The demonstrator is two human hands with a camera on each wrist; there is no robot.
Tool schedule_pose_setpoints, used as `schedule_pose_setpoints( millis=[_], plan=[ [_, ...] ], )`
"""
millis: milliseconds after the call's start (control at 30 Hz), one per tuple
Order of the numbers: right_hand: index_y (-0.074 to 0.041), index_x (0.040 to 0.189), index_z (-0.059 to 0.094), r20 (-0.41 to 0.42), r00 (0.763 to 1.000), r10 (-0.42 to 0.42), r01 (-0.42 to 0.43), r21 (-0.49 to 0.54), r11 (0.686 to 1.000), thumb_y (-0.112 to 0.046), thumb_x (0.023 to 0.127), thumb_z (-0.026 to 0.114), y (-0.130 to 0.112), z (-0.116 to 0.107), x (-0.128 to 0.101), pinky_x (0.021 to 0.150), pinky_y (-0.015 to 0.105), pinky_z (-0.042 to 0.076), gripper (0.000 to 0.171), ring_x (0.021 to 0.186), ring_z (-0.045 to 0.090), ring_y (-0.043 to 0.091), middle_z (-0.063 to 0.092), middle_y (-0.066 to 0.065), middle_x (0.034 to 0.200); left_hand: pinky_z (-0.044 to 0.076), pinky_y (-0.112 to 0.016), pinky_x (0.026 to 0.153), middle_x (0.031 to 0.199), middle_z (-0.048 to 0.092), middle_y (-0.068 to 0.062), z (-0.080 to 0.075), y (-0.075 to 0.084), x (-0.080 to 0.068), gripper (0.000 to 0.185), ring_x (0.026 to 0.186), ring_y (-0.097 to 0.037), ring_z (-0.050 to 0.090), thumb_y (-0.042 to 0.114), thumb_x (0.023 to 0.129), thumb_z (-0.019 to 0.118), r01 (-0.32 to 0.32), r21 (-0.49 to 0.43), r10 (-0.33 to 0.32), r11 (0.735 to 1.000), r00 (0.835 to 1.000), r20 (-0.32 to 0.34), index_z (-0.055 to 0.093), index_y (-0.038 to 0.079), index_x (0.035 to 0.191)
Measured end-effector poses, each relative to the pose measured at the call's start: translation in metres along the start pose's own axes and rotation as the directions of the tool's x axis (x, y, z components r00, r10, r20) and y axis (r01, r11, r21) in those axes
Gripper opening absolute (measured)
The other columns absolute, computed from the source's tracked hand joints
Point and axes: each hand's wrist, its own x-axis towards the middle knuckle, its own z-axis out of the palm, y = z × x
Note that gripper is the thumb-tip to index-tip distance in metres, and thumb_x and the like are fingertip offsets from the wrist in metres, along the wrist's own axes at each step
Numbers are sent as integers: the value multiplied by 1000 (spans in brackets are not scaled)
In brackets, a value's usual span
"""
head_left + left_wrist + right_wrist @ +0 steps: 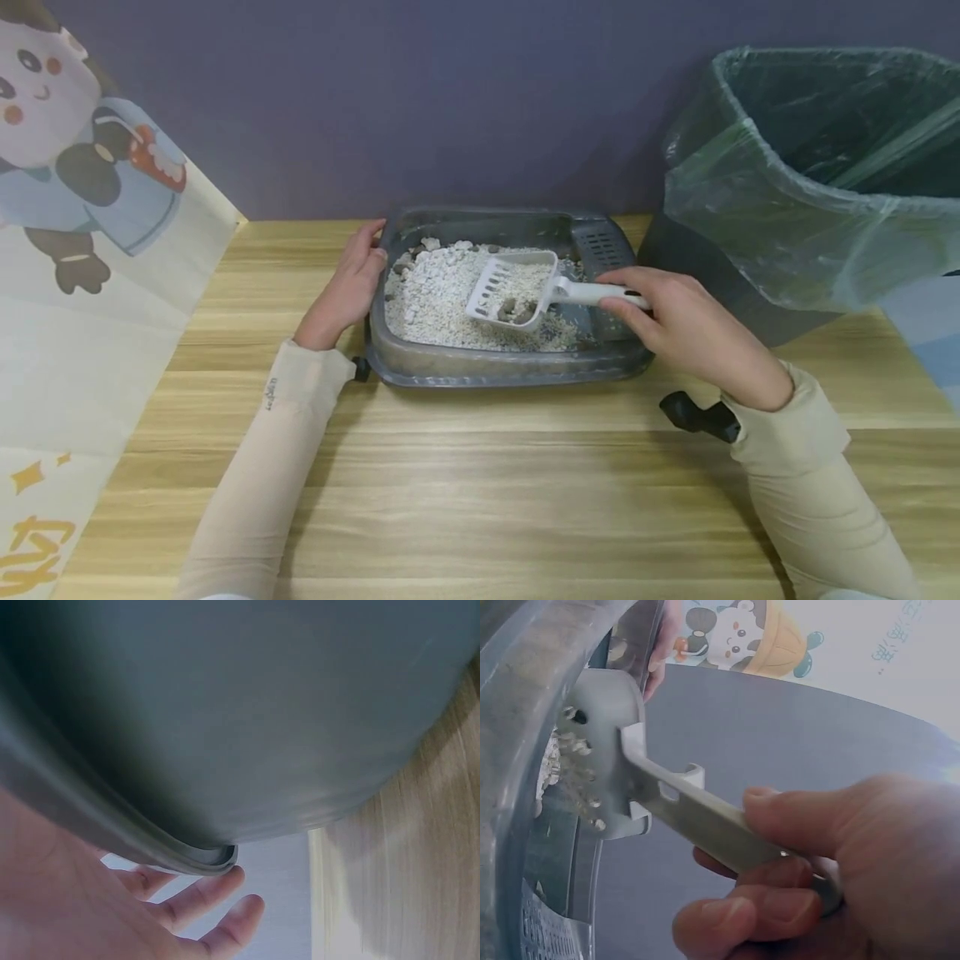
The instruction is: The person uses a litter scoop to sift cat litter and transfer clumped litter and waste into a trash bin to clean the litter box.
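Two pale sleeves [255,483] come in from the near edge, over the bare front of a wood-grain table [480,500]. At each cuff sits a small black fitting [693,415].

Beyond the cuffs, the right hand [693,329] grips the white handle of a scoop [562,290], thumb on one side and curled fingers on the other. The left hand [347,283] lies against the left side of a grey tray [487,368], its fingers fairly straight; the left wrist view shows fingertips just at the rim.

The scoop is over the tray, right of its middle, slotted end pointing left. It carries pale grains and a few grey lumps [517,311]; whether its underside touches the litter [431,292] below, I cannot tell. That litter is heaped toward the tray's left, and a panel with slots [600,246] fills the far right corner.

Right of the tray stands a dark bin [712,279] lined with a clear greenish bag [806,221]. Behind everything rises a plain purple-grey wall [450,108].
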Motion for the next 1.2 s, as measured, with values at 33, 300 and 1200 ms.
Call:
schedule_pose_setpoints(
  millis=[33,300,1200],
  plan=[
    [-11,129,57,-8,1000,-2,2,0,1000,-29,97,53,-1,-1,-1,45,30,33,37,47,35,16,49,1,73,23,-52,104,140,29,-26,0,0,0,52,127,-37,29,19,100,24,0,-1,0,1000,1000,0,18,2,149],
    [-12,121,61,-180,981,-67,72,22,997,-31,98,50,3,2,1,44,29,30,32,43,31,13,42,-1,61,24,-51,104,138,31,-27,0,0,0,53,124,-37,32,18,99,26,2,-10,-2,1000,1000,-6,19,1,149],
    [-6,127,57,-504,836,-217,319,125,940,2,89,59,10,25,15,56,20,39,39,68,51,9,57,5,90,24,-52,102,138,30,-27,0,-3,1,53,124,-37,30,21,99,24,2,-4,-2,1000,1000,1,18,3,149]
  ],
)
